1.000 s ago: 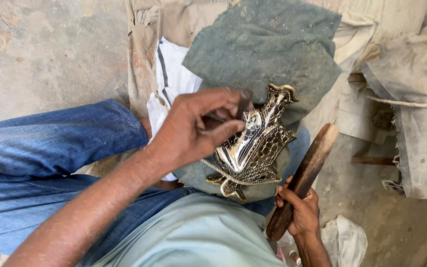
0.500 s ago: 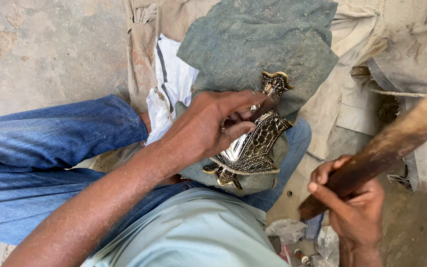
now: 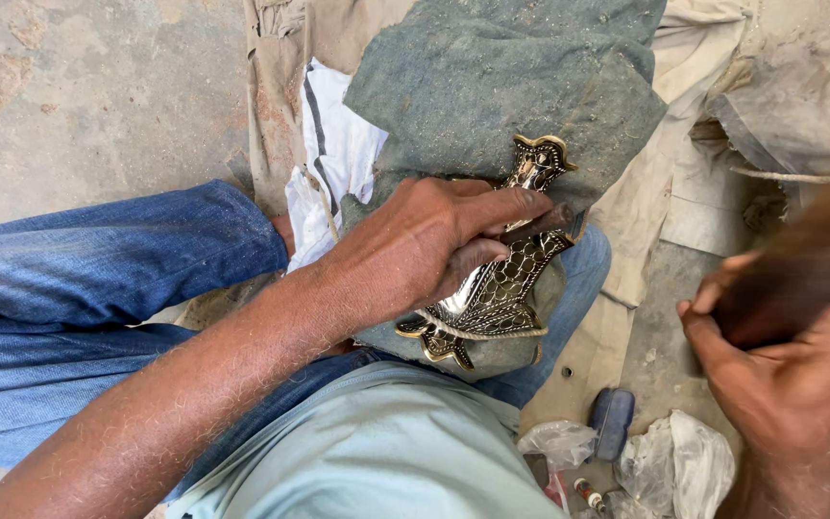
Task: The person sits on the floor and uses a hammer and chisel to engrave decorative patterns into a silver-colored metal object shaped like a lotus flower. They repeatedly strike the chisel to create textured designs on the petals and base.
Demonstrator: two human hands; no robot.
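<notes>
1. The floor (image 3: 98,77) at far left was bare, dusty concrete.
2. A leg in blue jeans (image 3: 98,279) crossed the left half, with a pale shirt (image 3: 377,452) low in the middle.
3. The left hand (image 3: 425,240) lay on the brass piece (image 3: 501,288), its grip pinching a dark chisel (image 3: 549,223) between thumb and forefinger, tip set against the metal.
4. The brass piece, an ornate curved casting with scale-like engraving, rested on a grey-green cloth (image 3: 501,86) over the lap, its scalloped end (image 3: 540,154) pointing away from the person.
5. A white cloth (image 3: 338,163) with a dark stripe lay tucked under the grey-green one, just left of the hand.
6. A small dark blue case (image 3: 611,423) and crumpled plastic (image 3: 689,461) lay on the ground near the right knee.
7. The right hand (image 3: 780,375) was well apart from the casting at the right edge, its grip wrapped tight round a wooden mallet (image 3: 809,259), which showed blurred.
</notes>
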